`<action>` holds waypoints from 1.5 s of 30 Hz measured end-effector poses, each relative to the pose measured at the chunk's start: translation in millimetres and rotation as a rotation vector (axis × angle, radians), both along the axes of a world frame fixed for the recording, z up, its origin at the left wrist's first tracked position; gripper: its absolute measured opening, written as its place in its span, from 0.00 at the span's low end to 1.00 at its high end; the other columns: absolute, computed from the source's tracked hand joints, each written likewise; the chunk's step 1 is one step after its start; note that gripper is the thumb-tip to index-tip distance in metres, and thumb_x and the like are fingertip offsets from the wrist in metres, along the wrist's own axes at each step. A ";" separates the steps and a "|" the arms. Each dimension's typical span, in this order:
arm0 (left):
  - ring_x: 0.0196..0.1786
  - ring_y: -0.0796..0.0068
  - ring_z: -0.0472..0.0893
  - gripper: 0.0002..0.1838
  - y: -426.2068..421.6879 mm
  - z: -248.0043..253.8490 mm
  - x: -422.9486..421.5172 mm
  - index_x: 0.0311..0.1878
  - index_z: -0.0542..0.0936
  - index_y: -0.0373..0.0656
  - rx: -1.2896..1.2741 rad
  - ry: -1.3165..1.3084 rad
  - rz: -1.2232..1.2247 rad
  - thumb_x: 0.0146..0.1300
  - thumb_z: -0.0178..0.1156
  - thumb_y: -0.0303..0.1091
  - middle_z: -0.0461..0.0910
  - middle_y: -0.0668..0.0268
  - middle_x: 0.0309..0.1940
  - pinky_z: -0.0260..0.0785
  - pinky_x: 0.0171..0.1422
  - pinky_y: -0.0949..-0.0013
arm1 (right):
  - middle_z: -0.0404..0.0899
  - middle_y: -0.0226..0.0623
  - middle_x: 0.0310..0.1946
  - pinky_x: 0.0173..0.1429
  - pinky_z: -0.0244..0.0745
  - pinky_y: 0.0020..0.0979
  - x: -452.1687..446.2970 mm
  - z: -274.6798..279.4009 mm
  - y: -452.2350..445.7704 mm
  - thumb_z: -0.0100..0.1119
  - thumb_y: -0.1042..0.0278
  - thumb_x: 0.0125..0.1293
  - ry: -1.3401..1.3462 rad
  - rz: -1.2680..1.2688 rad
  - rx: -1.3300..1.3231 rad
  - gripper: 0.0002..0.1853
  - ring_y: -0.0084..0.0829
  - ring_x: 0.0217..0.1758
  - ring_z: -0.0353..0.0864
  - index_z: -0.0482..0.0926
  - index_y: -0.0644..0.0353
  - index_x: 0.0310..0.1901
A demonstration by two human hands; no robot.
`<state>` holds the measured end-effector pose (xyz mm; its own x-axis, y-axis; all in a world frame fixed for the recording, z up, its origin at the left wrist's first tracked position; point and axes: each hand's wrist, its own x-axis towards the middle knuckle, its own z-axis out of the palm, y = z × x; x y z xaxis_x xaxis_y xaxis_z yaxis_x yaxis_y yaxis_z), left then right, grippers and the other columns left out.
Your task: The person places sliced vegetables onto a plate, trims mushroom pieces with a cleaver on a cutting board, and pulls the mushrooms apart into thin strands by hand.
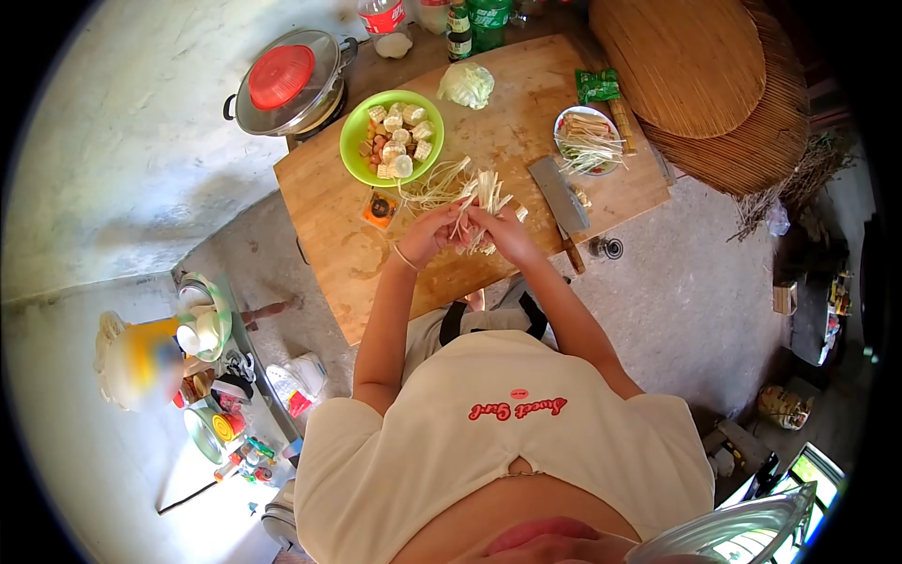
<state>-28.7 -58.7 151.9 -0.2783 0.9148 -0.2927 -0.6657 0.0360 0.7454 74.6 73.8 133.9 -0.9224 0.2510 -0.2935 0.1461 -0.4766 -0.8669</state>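
Head camera view showed both bare hands, the left hand [429, 237] and the right hand [505, 235], with fingers closed on one bundle of pale strands [488, 192], thin, limp and fibrous, splaying out above the knuckles over the near part of the wooden surface [348, 254]. A looser heap of strands [434, 185] lay just beyond the left hand, trailing up to a smooth lime-green bowl [353, 155] of knobbly corn chunks [422, 150] and rounded pinkish pieces. Farther back sat a crinkled, rounded piece of cabbage [466, 86]. Right of the hands, a flat, dull metal cleaver [561, 195] lay slantwise, its wooden handle [570, 252] reaching the near edge; past it, thin strips [590, 143] filled a white bowl [562, 117]. Bare, stained wood stretched between the left hand and the left edge, and also between the cabbage and the white bowl. Several fingertips were buried among the strands, and whether the bundle's lower ends touched the wood could not be told. Bottles [383, 19] at the back were cut off at the top.
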 end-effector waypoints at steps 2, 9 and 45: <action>0.30 0.78 0.74 0.12 -0.2 -6.5 -0.5 0.35 0.74 0.40 -0.034 -0.019 0.016 0.62 0.46 0.38 0.75 0.66 0.31 0.65 0.33 0.77 | 0.70 0.25 0.21 0.21 0.58 0.19 1.3 3.4 -1.1 0.47 0.63 0.65 -0.007 0.000 0.069 0.09 0.15 0.21 0.66 0.73 0.59 0.34; 0.35 0.74 0.76 0.11 -5.6 4.5 -3.4 0.35 0.74 0.37 -0.024 0.107 -0.047 0.61 0.48 0.35 0.76 0.65 0.32 0.67 0.44 0.72 | 0.68 0.21 0.20 0.21 0.58 0.17 -0.5 -15.1 8.1 0.49 0.63 0.64 -0.116 -0.215 0.114 0.07 0.14 0.18 0.65 0.73 0.57 0.34; 0.45 0.59 0.76 0.12 404.9 -125.7 -15.2 0.43 0.78 0.48 -0.236 1.497 -0.583 0.59 0.49 0.36 0.78 0.56 0.41 0.66 0.49 0.64 | 0.74 0.37 0.24 0.27 0.79 0.30 33.1 -120.4 294.2 0.57 0.69 0.53 -0.339 -0.553 -0.075 0.11 0.29 0.25 0.77 0.74 0.66 0.36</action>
